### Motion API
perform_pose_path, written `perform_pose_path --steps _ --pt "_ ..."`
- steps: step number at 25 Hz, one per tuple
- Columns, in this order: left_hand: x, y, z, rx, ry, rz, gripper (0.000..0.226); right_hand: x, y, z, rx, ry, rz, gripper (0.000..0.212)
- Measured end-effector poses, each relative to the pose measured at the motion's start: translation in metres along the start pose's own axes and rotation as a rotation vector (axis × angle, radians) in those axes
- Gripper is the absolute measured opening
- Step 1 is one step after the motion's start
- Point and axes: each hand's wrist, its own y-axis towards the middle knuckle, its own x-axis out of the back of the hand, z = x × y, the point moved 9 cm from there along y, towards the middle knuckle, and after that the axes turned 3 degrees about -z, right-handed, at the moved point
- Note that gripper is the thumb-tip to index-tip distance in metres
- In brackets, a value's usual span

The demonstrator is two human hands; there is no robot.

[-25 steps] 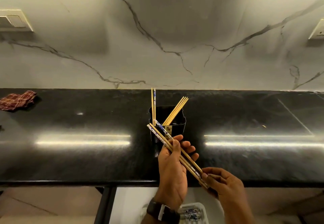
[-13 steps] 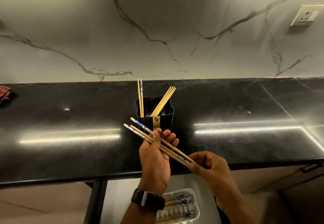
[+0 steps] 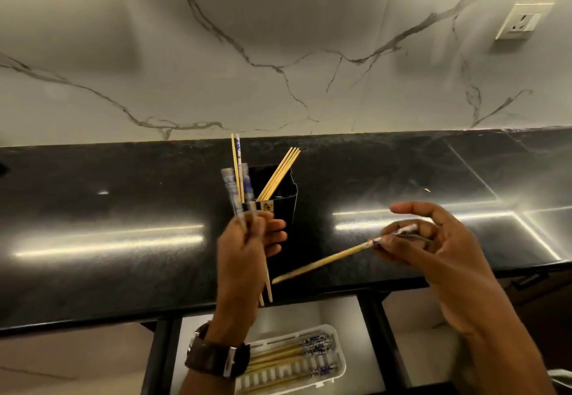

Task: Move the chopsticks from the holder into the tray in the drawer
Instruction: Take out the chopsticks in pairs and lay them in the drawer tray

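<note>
A black holder (image 3: 281, 190) stands on the dark countertop (image 3: 123, 196) with several bamboo chopsticks (image 3: 278, 173) leaning in it. My left hand (image 3: 244, 258) is in front of the holder, closed around a few blue-patterned chopsticks (image 3: 236, 193) held almost upright and blurred. My right hand (image 3: 433, 249) is to the right, pinching the patterned end of a single chopstick (image 3: 325, 260) that points down-left. Below the counter edge, a white tray (image 3: 334, 363) in the open drawer (image 3: 359, 326) holds several chopsticks (image 3: 297, 351) lying side by side.
A marble wall with a power socket (image 3: 523, 22) rises behind the counter. A watch (image 3: 216, 357) is on my left wrist, above the tray. Black drawer rails (image 3: 376, 317) flank the drawer, with cabinet fronts on either side.
My right hand has pulled one chopstick out of the bundle and swung right. My left hand has tilted its chopsticks from slanted to nearly upright. The view has tipped down, showing more of the tray.
</note>
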Motion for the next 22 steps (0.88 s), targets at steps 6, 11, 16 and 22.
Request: perform_pose_path --steps 6,11,16,22 --pt "-0.079 -0.041 0.005 0.049 0.209 0.586 0.021 -0.060 0.015 0.006 0.156 -0.279 0.129 0.046" --pt "-0.073 -0.048 0.037 0.370 0.020 0.618 0.029 -0.068 0.020 -0.028 0.079 -0.201 0.049 0.034" --pt "-0.073 -0.058 0.057 0.511 -0.105 0.678 0.029 -0.080 0.023 -0.043 0.057 -0.241 0.102 0.052" --pt "-0.074 -0.064 0.068 0.628 -0.239 0.703 0.027 -0.099 0.028 -0.046 0.076 -0.267 0.195 0.035"
